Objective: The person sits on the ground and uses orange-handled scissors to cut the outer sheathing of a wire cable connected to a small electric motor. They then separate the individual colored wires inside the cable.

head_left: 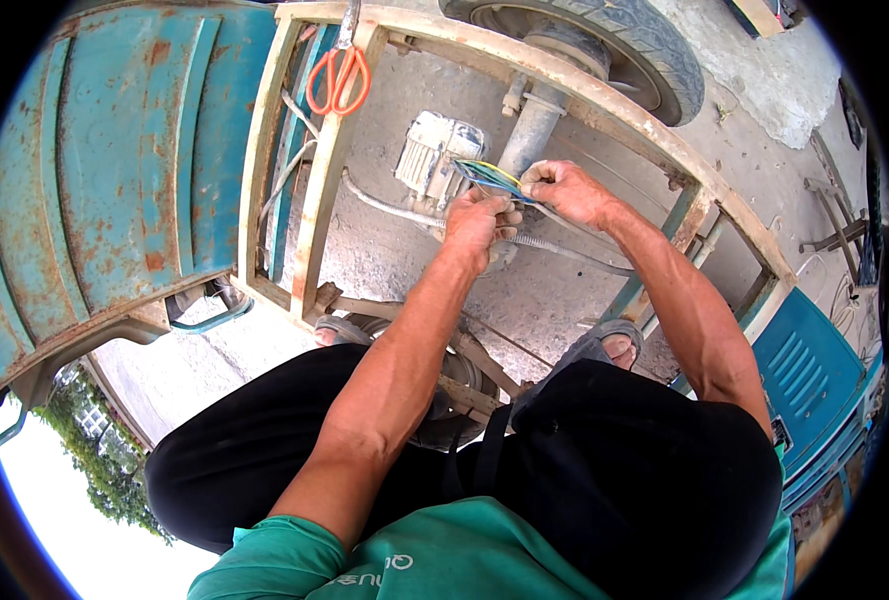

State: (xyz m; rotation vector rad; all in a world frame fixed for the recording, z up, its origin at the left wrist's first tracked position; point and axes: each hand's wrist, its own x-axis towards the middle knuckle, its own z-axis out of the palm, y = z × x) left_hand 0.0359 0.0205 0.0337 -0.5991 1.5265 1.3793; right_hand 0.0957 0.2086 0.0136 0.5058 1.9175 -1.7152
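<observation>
A bundle of coloured wires (487, 174), blue, green, yellow and black, comes out of a dusty, pale finned metal housing (437, 152) in the open frame. My left hand (477, 222) is closed in a pinch on the near side of the bundle. To its right, my right hand (570, 190) pinches the bundle's other end between thumb and fingers. Which single strand each hand grips is too small to make out. A grey corrugated conduit (565, 257) runs just below both hands. Scissors with orange handles (339, 82) rest on the frame bar at the upper left.
A rusty, cream-painted metal frame (322, 200) surrounds the work. Beyond it are an axle tube (535, 130) and a wheel with a black tyre (655, 60). A rusted teal body panel (115, 160) stands at the left, a blue louvred panel (805, 375) at the right.
</observation>
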